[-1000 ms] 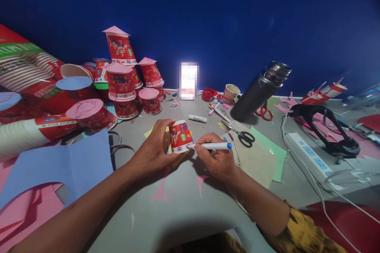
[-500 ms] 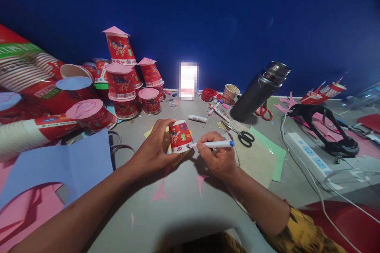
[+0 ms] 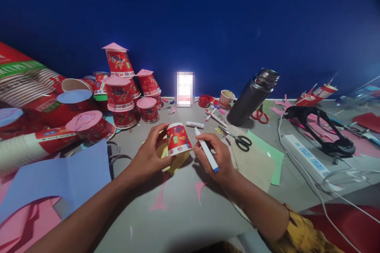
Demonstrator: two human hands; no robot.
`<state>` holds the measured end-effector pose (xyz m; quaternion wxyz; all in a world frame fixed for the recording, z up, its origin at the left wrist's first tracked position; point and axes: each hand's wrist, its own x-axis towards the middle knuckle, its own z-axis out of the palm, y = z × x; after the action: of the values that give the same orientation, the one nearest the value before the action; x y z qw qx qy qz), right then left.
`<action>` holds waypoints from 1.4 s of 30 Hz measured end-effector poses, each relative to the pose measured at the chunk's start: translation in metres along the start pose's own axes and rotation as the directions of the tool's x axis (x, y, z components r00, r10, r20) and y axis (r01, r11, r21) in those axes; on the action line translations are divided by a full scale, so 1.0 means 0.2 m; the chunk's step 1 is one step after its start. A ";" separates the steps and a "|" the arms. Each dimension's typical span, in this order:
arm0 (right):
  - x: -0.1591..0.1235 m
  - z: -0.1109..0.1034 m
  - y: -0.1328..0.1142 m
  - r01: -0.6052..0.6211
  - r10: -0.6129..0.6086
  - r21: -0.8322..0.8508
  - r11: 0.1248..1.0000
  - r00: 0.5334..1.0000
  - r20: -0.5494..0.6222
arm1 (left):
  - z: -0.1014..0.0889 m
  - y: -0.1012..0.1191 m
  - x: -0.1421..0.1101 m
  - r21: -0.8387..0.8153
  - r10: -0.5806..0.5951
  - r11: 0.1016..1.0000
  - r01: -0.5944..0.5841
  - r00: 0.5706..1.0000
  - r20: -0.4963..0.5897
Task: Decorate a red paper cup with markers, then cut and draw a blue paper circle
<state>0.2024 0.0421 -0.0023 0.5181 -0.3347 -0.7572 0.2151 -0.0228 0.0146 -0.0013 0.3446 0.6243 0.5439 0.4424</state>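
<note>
The left hand (image 3: pixel 148 160) grasps the red cup (image 3: pixel 178 140) over yellow paper (image 3: pixel 175 165), seemingly to steady it, while the right hand (image 3: pixel 223 160) pinches a marker (image 3: pixel 207 151) beside it, tip apparently kept off its surface

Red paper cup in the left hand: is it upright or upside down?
Upside down. The red paper cup has its narrower end up and its wider end down.
</note>
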 end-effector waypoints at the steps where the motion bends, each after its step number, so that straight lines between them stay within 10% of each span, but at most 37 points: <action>1: 0.00 0.00 0.00 0.024 -0.024 -0.004 1.000 1.000 0.003 | 0.00 0.00 0.00 0.006 -0.006 1.000 0.006 1.000 -0.009; 8: 0.03 -0.05 -0.04 0.213 -0.215 0.047 0.976 0.975 0.051 | 0.00 -0.01 0.00 0.100 0.087 0.991 -0.087 0.996 0.009; 42: 0.00 -0.01 -0.03 0.105 -0.110 0.083 0.991 0.992 0.064 | 0.00 -0.02 0.01 0.189 0.157 0.969 -0.158 0.987 0.020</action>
<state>0.2023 0.0381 0.0014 0.5156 -0.2649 -0.7822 0.2283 -0.0242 0.0182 -0.0042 0.2489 0.6966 0.5315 0.4128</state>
